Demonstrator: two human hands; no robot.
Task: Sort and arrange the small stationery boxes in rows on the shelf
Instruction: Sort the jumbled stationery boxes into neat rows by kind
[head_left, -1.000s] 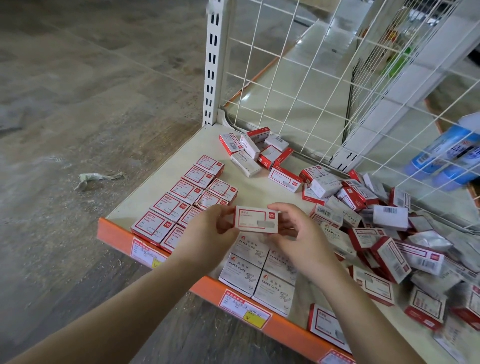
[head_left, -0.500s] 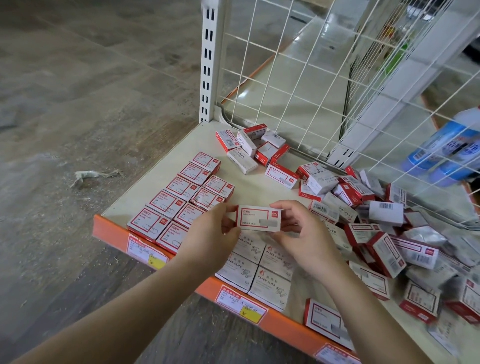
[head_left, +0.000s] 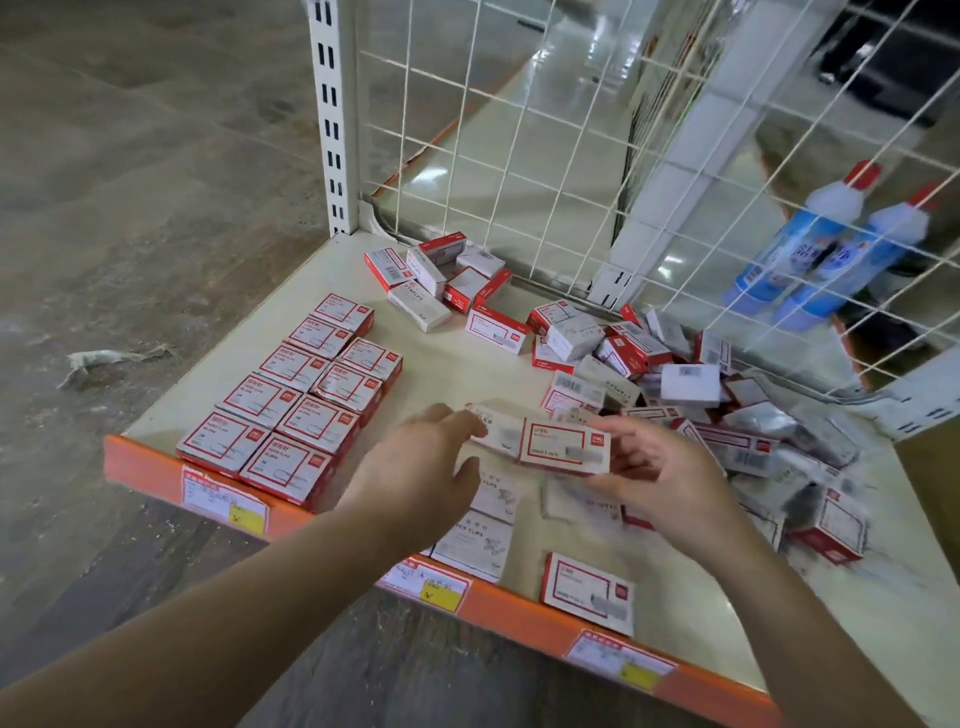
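I hold a red-and-white stationery box (head_left: 563, 447) above the cream shelf (head_left: 457, 366). My right hand (head_left: 670, 483) grips its right end, and my left hand (head_left: 421, 467) pinches the blurred white left end. At the shelf's left, red-and-white boxes (head_left: 291, 395) lie flat in two neat rows. White paper-clip boxes (head_left: 480, 540) lie under my hands, partly hidden. A loose pile of boxes (head_left: 675, 374) fills the right side, a smaller cluster (head_left: 441, 280) sits at the back, and one single box (head_left: 587, 592) lies near the front edge.
An orange front lip (head_left: 519, 605) with price labels edges the shelf. A white wire grid (head_left: 519, 156) and a slotted upright post (head_left: 332, 114) close the back. Two blue glue bottles (head_left: 810, 260) hang behind the grid. A paper scrap (head_left: 104, 358) lies on the floor at left.
The held box has shifted right and lower, toward my right hand. My left hand has opened somewhat and now holds only the left end. The camera has moved closer.
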